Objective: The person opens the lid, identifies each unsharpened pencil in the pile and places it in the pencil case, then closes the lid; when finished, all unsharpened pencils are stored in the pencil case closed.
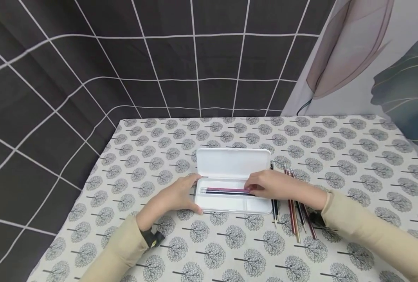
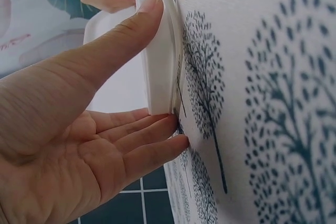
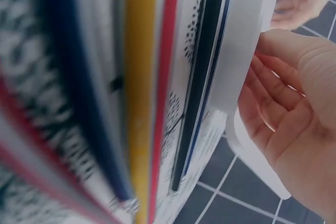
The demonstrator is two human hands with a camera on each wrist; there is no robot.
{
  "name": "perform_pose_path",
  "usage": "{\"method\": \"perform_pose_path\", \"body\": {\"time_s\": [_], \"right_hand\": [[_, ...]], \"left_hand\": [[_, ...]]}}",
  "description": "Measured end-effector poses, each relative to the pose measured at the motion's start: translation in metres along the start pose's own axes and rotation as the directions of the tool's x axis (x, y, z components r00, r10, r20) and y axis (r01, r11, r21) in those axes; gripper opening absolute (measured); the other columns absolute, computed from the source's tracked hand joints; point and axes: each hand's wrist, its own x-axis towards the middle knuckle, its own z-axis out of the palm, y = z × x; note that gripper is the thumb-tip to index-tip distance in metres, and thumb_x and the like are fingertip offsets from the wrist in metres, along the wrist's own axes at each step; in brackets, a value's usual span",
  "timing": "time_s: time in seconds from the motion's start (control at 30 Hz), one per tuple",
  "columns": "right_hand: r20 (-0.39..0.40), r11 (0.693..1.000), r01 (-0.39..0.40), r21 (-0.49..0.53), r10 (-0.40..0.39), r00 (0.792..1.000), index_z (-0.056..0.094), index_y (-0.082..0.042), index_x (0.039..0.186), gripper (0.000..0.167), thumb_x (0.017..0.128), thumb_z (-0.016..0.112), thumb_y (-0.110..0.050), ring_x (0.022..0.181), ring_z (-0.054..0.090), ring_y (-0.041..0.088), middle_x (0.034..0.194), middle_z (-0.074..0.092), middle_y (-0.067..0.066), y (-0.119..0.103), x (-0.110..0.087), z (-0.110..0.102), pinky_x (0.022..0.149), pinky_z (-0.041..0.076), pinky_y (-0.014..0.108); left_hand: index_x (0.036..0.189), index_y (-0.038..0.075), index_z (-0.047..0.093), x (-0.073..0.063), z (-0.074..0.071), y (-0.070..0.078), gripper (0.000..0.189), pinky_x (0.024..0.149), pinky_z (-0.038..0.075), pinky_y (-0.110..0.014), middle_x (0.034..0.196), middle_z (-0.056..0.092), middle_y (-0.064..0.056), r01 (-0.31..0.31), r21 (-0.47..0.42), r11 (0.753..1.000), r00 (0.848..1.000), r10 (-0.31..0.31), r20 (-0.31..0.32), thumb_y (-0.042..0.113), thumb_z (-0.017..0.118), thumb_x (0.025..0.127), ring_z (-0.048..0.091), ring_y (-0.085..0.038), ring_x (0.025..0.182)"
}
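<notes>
A white pencil case [image 1: 212, 205] lies on the table with its lid [image 1: 233, 161] raised at the back. Inside, pencils [image 1: 226, 191] with pink and dark barrels lie lengthwise. My left hand [image 1: 175, 194] holds the case's left end, thumb at the front corner and fingers at the back; the left wrist view shows the thumb [image 2: 150, 3] against the case wall. Over the right end, my right hand [image 1: 270, 183] reaches in with curled fingers and pinches the pencils' right ends. Its fingertips are hidden behind the case wall in the right wrist view.
Right of the case lie several loose pencils [image 1: 294, 219] in red, gold and dark colours, partly under my right forearm. Dark pencils [image 1: 274, 207] lie close along the case's right end. A tree-patterned cloth [image 1: 212, 252] covers the table; a dark grid curtain [image 1: 216, 58] hangs behind.
</notes>
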Motion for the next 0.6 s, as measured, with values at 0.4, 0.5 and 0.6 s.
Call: {"method": "perform_pose_path", "body": {"time_s": [0.4,0.5,0.6], "right_hand": [[-0.161,0.951,-0.2,0.237,0.242,0.957,0.067,-0.009,0.102,0.019,0.083,0.068,-0.012,0.077,0.059,0.003,0.088,0.067,-0.008,0.015,-0.051,-0.019,0.068,0.053,0.021],[-0.126,0.924,-0.285,0.257,0.324,0.938,0.067,-0.007,0.099,0.019,0.083,0.068,-0.016,0.073,0.057,0.0,0.081,0.065,-0.011,0.014,-0.065,-0.022,0.066,0.053,0.018],[-0.091,0.891,-0.362,0.273,0.399,0.913,0.068,-0.007,0.095,0.017,0.082,0.069,-0.018,0.069,0.056,0.001,0.076,0.064,-0.009,0.014,-0.078,-0.023,0.064,0.052,0.017]], "left_hand": [[0.137,0.007,0.04,-0.001,0.0,0.001,0.105,0.105,0.038,-0.044,0.137,0.049,-0.012,0.032,-0.005,0.999,0.999,-0.032,-0.005,0.031,0.09,0.049,0.047,-0.028,0.124],[0.138,0.007,0.04,0.0,0.0,-0.001,0.105,0.106,0.037,-0.045,0.137,0.048,-0.012,0.02,0.007,1.0,1.0,-0.02,-0.001,0.032,0.09,0.049,0.046,-0.028,0.126],[0.137,0.008,0.041,0.001,0.0,-0.002,0.104,0.106,0.037,-0.045,0.136,0.05,-0.011,0.009,0.007,1.0,1.0,-0.009,0.002,0.033,0.09,0.049,0.046,-0.027,0.125]]}}
